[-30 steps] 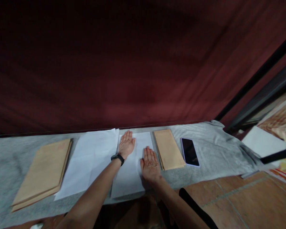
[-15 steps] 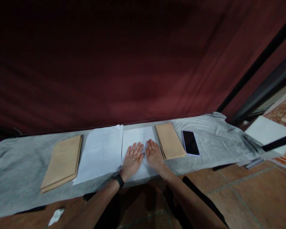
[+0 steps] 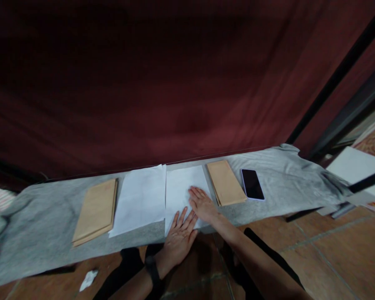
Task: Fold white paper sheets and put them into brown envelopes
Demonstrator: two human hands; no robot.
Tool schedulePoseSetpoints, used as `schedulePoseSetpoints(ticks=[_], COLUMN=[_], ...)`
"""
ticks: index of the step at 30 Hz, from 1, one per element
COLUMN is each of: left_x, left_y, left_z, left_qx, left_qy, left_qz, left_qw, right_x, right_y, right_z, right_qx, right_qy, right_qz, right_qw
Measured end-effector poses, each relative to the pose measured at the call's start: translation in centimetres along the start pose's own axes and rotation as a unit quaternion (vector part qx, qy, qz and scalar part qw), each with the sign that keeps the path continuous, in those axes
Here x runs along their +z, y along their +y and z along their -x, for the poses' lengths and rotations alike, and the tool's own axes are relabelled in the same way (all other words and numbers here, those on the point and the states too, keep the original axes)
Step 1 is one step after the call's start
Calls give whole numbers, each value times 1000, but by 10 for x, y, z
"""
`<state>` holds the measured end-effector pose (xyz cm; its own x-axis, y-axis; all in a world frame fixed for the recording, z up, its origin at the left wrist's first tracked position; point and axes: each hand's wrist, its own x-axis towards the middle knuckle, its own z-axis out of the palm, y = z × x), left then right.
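Note:
A white sheet of paper (image 3: 183,181) lies flat on the grey cloth in front of me. My left hand (image 3: 180,235), with a dark band on its wrist, is at the sheet's near edge, fingers spread over the paper. Flat on the sheet's right part rests my right hand (image 3: 202,204), its fingers stretched out. To the left is a stack of white paper (image 3: 140,198), right beside the sheet. Brown envelopes (image 3: 226,183) lie just right of the sheet, and a second pile of brown envelopes (image 3: 96,210) is at the left.
A phone (image 3: 252,184) with a dark screen lies right of the envelopes. The grey cloth (image 3: 287,179) covers a long narrow surface before a dark red curtain (image 3: 187,104). Crumpled white tissue (image 3: 88,280) is on the tiled floor (image 3: 331,246). A white board (image 3: 359,171) stands at the right.
My left hand has slid toward me, from the middle of the sheet to its near edge. My right hand has moved slightly nearer. The view has shifted a little left.

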<state>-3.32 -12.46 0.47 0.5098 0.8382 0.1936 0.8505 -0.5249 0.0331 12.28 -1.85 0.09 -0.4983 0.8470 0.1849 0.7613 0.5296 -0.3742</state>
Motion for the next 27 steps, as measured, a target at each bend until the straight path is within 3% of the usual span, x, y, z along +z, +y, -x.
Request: schedulePoseSetpoints(ticks=[3, 5, 14, 22, 27], left_x=[-2, -3, 3, -4, -2], left_y=[3, 3, 2, 3, 1], left_z=[1, 0, 1, -1, 1], left_qx=[1, 2, 8, 11, 13], left_qy=[-6, -7, 22, -18, -16], left_qz=[-2, 2, 16, 27, 35], left_qw=[1000, 1000, 1000, 999, 999], right_x=[-1, 0, 5, 7, 7], right_y=[-6, -6, 11, 21, 30], right_z=[5, 5, -28, -89, -115], right_qx=[-91, -94, -2, 75, 104], right_qy=[-33, -35, 0, -1, -6], right_qz=[-11, -8, 61, 110, 121], right_qw=[995, 995, 998, 991, 987])
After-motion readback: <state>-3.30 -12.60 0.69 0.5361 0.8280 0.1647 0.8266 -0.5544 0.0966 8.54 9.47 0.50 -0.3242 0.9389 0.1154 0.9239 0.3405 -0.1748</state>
